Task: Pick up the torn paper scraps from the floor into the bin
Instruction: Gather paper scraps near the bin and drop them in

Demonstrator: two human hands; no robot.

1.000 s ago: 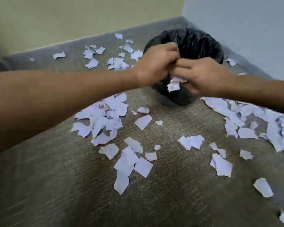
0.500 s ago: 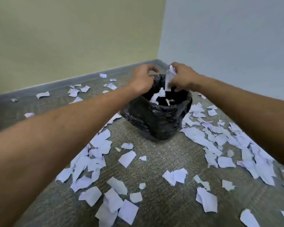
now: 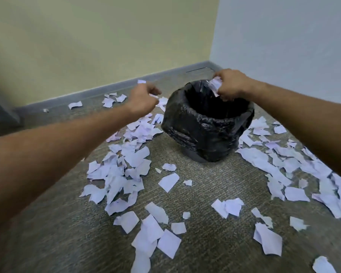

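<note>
The round bin lined with a crinkled black plastic bag (image 3: 207, 133) has its mouth open from above, apart from the right hand (image 3: 231, 86) at its far rim. Bare grey-green carpet floor (image 3: 205, 186) lies before it, between white torn paper scraps (image 3: 124, 174) heaped on both sides.

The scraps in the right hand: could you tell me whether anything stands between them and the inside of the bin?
Nothing visible does. The right hand holds the scraps over the far rim of the bin, whose black-lined mouth is open below. The left hand is off to the side.
</note>
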